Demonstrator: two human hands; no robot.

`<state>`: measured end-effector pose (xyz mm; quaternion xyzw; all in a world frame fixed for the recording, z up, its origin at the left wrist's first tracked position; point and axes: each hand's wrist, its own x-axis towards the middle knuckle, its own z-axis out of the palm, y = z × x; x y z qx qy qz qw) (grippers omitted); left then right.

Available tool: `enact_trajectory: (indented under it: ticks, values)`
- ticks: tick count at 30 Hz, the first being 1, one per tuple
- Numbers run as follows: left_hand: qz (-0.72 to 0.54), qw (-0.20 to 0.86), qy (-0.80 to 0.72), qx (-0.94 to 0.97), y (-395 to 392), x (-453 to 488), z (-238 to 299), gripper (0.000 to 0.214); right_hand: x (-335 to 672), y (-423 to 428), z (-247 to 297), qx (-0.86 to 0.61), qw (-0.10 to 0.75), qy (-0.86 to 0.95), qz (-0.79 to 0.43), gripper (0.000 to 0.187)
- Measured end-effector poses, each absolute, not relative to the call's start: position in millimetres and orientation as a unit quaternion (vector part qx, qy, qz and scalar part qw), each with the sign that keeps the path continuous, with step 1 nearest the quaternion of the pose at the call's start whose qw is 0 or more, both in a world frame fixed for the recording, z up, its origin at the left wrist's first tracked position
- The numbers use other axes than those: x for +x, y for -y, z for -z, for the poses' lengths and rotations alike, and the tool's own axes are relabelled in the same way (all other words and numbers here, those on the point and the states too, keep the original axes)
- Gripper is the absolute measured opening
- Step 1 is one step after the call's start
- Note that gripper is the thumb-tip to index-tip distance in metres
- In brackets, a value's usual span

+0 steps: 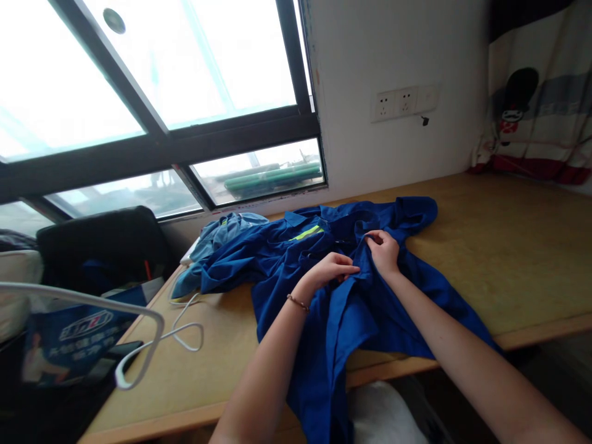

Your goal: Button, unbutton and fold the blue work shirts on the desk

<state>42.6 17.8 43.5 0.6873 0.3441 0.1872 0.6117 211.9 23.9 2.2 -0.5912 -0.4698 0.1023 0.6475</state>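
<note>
A blue work jacket with a yellow-green reflective strip lies spread over the wooden table, its lower part hanging past the front edge. My left hand, a beaded bracelet at its wrist, pinches the jacket's front edge between thumb and fingers. Slightly farther up and to the right, my right hand grips another part of the same front edge near the collar. Folds of cloth hide some of my fingertips.
Lighter blue clothing lies at the table's back left. A white cable loops along the left side. Behind stand a window and wall sockets; a black chair is left, a patterned curtain right.
</note>
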Motion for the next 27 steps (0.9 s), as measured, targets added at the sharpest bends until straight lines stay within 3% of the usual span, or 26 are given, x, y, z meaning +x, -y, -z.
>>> enact_trajectory:
  ticks: [6, 10, 14, 19, 27]
  values:
    - [-0.263, 0.67, -0.386, 0.577, -37.4, 38.3, -20.1, 0.026, 198.1, -5.0, -18.9, -0.565, 0.594, 0.573, 0.016, 0.023]
    - [-0.291, 0.7, -0.415, 0.504, -44.0, 41.7, -6.0, 0.017, 185.4, 4.2, -25.5, -0.447, 0.501, 0.736, -0.092, 0.017]
    - [-0.287, 0.742, -0.39, 0.464, -45.6, 39.7, -5.0, 0.014, 187.2, 2.0, -26.6, -0.419, 0.469, 0.757, -0.179, 0.009]
    - [-0.294, 0.762, -0.389, 0.425, -47.7, 36.5, -7.9, 0.014, 198.0, -2.1, -29.5, -0.371, 0.442, 0.765, -0.287, 0.026]
    - [-0.303, 0.778, -0.369, 0.409, -46.6, 37.1, -6.9, 0.013, 195.5, -2.8, -27.2, -0.425, 0.464, 0.751, -0.199, 0.016]
